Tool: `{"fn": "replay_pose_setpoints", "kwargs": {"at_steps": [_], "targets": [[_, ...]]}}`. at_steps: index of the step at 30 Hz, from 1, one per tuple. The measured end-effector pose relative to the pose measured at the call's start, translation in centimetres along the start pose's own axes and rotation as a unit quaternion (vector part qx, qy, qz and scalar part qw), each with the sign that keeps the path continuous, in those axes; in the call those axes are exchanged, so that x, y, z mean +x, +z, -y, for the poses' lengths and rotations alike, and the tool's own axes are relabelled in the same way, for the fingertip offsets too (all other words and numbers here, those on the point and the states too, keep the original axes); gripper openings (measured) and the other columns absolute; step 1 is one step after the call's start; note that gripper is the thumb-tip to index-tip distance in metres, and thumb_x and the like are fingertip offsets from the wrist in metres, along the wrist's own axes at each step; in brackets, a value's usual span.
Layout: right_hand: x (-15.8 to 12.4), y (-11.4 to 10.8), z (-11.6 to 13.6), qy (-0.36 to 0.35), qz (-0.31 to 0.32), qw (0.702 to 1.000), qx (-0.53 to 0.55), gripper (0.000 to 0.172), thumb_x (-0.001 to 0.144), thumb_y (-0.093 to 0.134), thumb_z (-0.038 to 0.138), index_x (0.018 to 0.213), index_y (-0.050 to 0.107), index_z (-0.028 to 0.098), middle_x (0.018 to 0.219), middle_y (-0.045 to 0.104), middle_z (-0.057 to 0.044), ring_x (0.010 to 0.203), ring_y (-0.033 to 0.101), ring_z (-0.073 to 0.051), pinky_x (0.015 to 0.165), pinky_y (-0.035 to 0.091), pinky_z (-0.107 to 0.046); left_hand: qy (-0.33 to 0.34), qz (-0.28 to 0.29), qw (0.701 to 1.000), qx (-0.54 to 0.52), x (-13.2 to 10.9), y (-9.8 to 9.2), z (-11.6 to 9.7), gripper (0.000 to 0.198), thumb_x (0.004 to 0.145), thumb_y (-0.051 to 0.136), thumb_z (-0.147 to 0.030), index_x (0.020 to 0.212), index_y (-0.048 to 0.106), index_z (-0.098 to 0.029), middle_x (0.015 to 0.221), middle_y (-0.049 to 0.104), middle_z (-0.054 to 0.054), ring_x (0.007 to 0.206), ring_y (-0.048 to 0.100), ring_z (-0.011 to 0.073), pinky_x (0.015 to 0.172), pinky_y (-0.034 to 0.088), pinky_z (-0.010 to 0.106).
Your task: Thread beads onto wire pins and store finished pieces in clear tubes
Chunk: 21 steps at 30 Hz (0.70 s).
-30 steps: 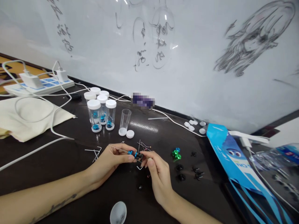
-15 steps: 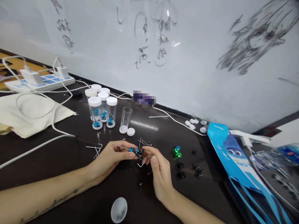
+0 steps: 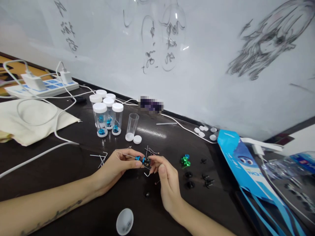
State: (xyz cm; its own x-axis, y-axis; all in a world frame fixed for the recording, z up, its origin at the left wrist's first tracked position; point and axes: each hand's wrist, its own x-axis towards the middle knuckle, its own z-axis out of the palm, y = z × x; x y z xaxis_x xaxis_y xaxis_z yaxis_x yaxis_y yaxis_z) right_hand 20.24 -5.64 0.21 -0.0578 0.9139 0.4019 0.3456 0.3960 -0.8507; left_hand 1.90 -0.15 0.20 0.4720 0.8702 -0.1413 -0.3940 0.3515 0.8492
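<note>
My left hand [image 3: 115, 167] pinches a thin metal pin [image 3: 125, 154] that carries a small blue bead [image 3: 138, 159]. My right hand [image 3: 165, 182] pinches a small black piece [image 3: 147, 162] at the pin's right end, beside the blue bead. Both hands hover just above the dark table [image 3: 73, 170]. Loose metal pins [image 3: 100, 158] lie to the left, and more loose pins [image 3: 150, 150] lie just behind my fingers. Green and blue beads [image 3: 186, 160] and several black pieces [image 3: 197, 179] lie to the right.
Several capped vials [image 3: 105, 113] with blue beads stand behind, next to an open vial [image 3: 132, 124] and its white cap [image 3: 137, 139]. A power strip [image 3: 41, 87], white cables, a cream cloth [image 3: 31, 119], a blue packet [image 3: 248, 167], loose white caps [image 3: 205, 131] and a lid [image 3: 124, 221] surround the spot.
My hands have barely moved; the right fingers shifted slightly at the black piece on the pin. The view drifted a little.
</note>
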Motion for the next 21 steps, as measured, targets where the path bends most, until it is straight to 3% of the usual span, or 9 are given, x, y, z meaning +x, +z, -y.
{"fn": "replay_pose_setpoints", "kwargs": {"at_steps": [21], "targets": [[0.14,-0.07,0.15,-0.011,0.009,1.000,0.004,0.039,0.103,0.031,0.043,0.112,0.064,0.023,0.081,0.059,-0.003,0.076,0.057,-0.018,0.073,0.043,-0.031,-0.001,0.005,1.000,-0.007,-0.05,-0.05,0.08,0.023,0.066,0.084,-0.014,0.088,0.077,-0.017,0.076,0.078,0.003,0.075,0.070,0.0143,0.078,0.049,0.024]]}}
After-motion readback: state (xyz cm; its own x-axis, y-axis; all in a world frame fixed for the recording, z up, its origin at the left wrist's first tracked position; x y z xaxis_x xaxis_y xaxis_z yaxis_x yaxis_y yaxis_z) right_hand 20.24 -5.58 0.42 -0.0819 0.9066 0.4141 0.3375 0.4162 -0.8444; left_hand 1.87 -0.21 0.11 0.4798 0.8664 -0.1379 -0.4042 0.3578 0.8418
